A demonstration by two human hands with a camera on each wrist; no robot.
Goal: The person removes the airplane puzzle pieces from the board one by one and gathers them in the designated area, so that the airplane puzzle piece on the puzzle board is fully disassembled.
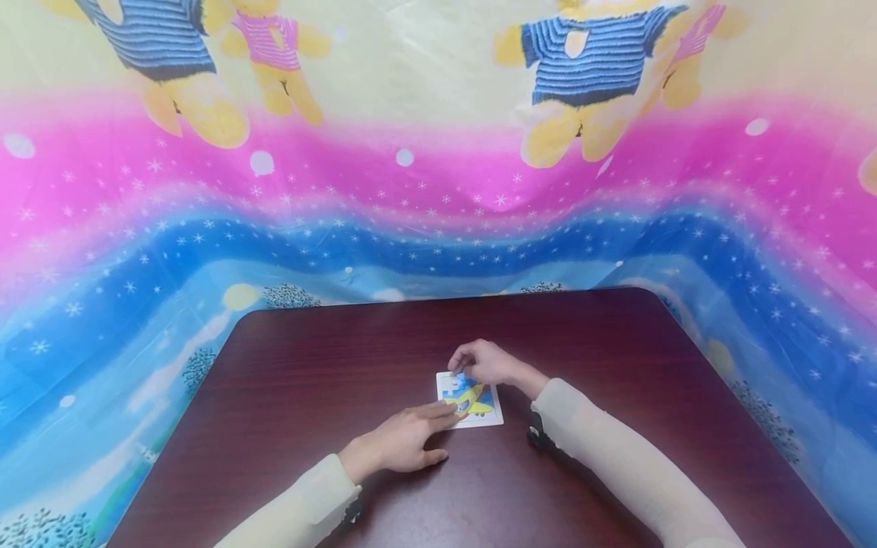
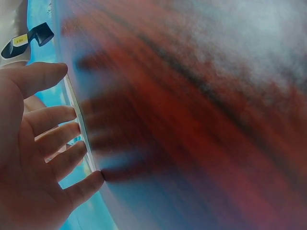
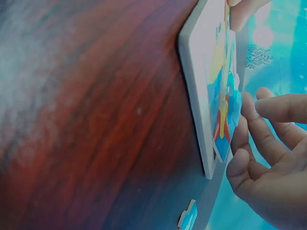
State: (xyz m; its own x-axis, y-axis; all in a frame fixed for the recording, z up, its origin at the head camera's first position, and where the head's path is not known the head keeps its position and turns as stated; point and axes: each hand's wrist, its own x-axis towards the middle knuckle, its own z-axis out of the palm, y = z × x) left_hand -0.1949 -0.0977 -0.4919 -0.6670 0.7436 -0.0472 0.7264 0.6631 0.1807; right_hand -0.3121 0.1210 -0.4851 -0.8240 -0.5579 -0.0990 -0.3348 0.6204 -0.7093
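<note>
A small square jigsaw puzzle (image 1: 498,415) with a yellow airplane on blue lies in a white-framed board on the table. My left hand (image 1: 404,440) rests on its near left part, fingers stretched out; in the left wrist view the fingers (image 2: 53,120) reach to the board's edge. At the far side, my right hand (image 1: 488,363) has its fingers curled and pinches a blue puzzle piece (image 3: 234,103) at the picture's edge. Beside it in the right wrist view, a blue piece (image 3: 221,146) with red and yellow sits slightly raised above the frame (image 3: 199,96).
Another small blue puzzle piece (image 3: 190,215) lies on the table beyond the board in the right wrist view. The dark reddish-brown table (image 1: 329,358) has rounded far corners. A patterned curtain (image 1: 438,183) hangs behind and along both sides.
</note>
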